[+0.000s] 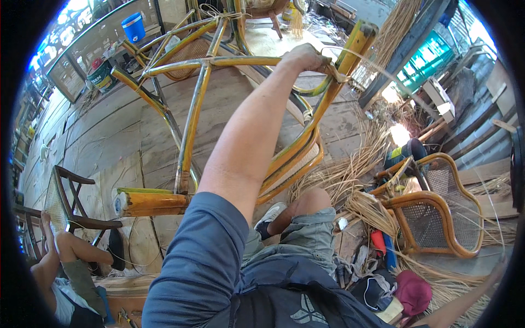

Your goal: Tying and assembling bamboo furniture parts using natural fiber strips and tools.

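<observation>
A rattan chair frame of yellow-brown poles lies tipped before me. My left hand is closed around its far right joint, where a pale wrapping binds a crosspiece to a thick pole. Its fingertips are partly hidden. From that joint a long thin rattan strip arcs out to the right and down. Stretched far out at the lower right, my right hand has the strip's other length in its fingers; the dark rim blurs it.
A finished rattan chair with woven panels lies at the right, beside heaps of loose strips. A co-worker's leg and a dark chair are at the left. A maroon cap, pliers and a blue cooler also show.
</observation>
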### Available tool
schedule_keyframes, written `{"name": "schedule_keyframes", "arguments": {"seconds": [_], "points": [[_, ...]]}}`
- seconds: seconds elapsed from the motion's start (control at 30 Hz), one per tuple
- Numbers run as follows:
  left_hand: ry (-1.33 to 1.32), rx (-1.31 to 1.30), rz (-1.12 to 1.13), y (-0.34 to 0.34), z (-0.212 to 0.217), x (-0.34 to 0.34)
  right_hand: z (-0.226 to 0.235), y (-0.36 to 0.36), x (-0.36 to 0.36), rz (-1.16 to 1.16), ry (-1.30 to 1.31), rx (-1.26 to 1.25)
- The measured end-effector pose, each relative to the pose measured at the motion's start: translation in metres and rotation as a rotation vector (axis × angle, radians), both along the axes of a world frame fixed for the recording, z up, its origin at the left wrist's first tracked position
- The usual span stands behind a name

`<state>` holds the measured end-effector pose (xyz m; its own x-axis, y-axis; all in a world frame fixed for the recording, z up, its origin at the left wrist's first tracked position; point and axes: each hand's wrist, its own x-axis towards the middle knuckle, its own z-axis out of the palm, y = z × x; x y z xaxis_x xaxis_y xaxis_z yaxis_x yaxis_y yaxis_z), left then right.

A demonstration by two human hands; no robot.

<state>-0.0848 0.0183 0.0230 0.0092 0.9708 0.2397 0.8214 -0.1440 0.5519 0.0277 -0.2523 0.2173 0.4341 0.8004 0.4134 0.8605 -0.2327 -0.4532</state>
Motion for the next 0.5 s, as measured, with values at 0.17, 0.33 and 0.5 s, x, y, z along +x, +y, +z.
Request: {"name": "schedule_keyframes", "arguments": {"seconds": [0.17, 0.33, 0.5], "points": [[-0.108, -0.150, -0.079, -0.008, 0.039, 0.068, 0.055, 0.089, -0.047, 0.440, -0.224, 0.408], [-0.157, -0.181, -0.021, -0.023, 0.039, 0.043, 0.068, 0.107, -0.045, 0.943, -0.314, 0.701], [-0.209, 0.034, 0.141, -0.047, 0.024, 0.063, 0.062, 0.140, -0.029, 1.397, -0.435, 0.973]]}}
